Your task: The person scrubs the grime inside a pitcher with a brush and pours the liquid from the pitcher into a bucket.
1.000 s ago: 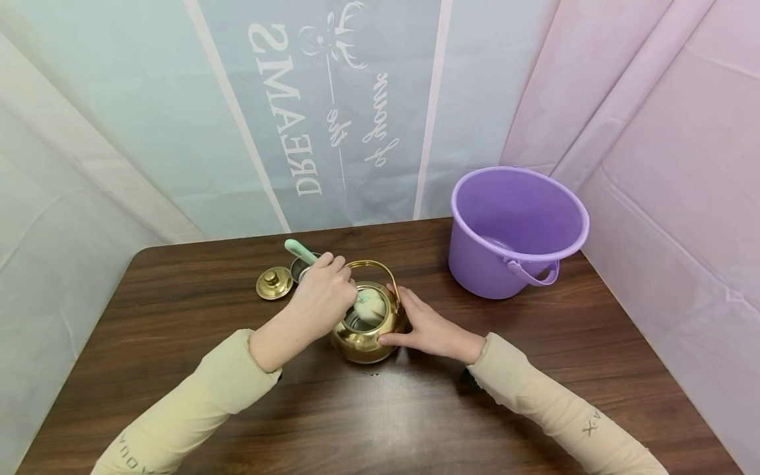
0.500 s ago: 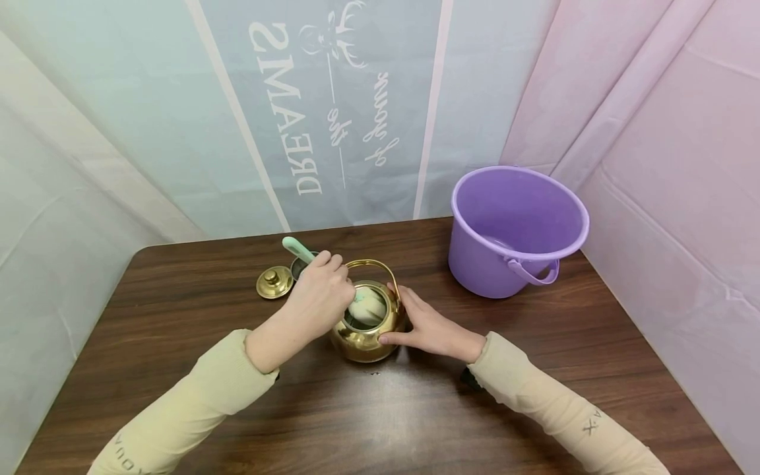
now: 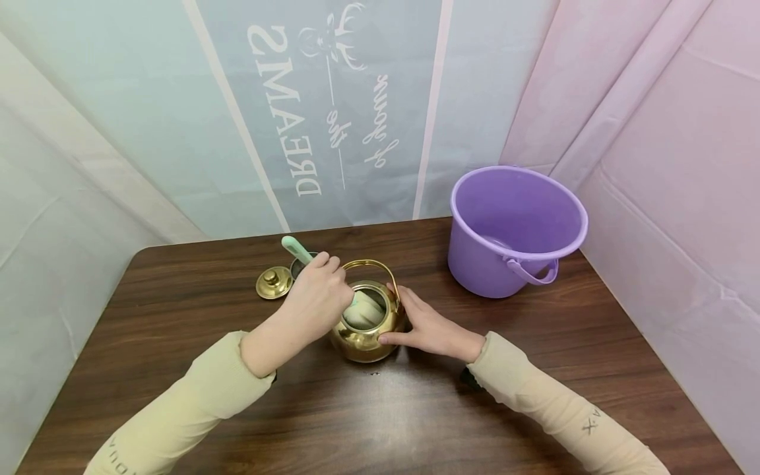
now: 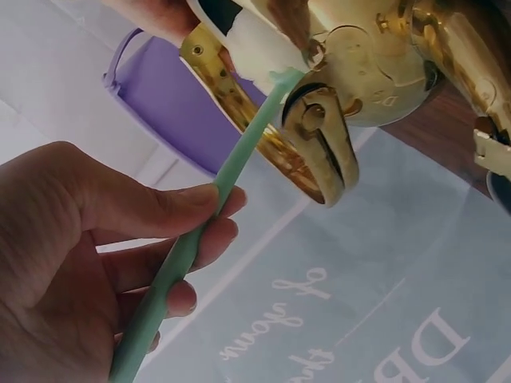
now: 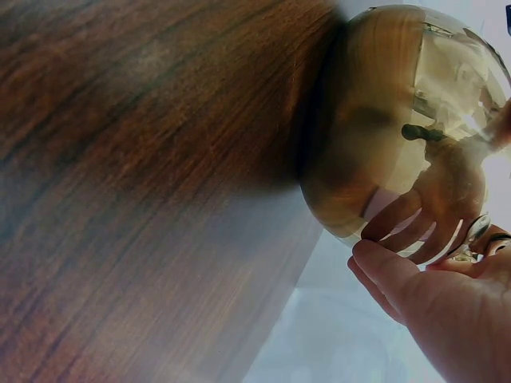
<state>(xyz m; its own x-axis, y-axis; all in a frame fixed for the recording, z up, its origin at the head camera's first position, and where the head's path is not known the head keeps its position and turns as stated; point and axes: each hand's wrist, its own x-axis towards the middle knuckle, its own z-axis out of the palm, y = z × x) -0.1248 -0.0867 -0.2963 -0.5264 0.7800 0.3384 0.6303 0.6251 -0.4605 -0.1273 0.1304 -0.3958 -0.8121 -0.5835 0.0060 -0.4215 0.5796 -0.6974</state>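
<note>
My left hand (image 3: 317, 297) grips the pale green handle (image 3: 297, 249) of a sponge brush. In the left wrist view, its thumb (image 4: 172, 209) and fingers pinch the shaft. The brush's soft white head (image 3: 362, 310) is down in the mouth of a brass kettle (image 3: 363, 349), whose lid is off. My right hand (image 3: 430, 328) rests against the kettle's right side, thumb toward the front and fingers behind. In the right wrist view, the fingers lie nearly straight along the shiny wall. The kettle's hoop handle (image 3: 380, 265) stands raised.
The brass lid (image 3: 274, 282) lies left of the kettle on the dark wooden table (image 3: 380, 422). Beside it, a small metal cup-like piece (image 3: 296, 269) is partly hidden by my left hand. A purple bucket (image 3: 487, 270) stands at the back right, near the cloth wall.
The brush head has sunk lower in the kettle and shifted toward its left side. My left hand has moved slightly left. The right hand and kettle stay put.
</note>
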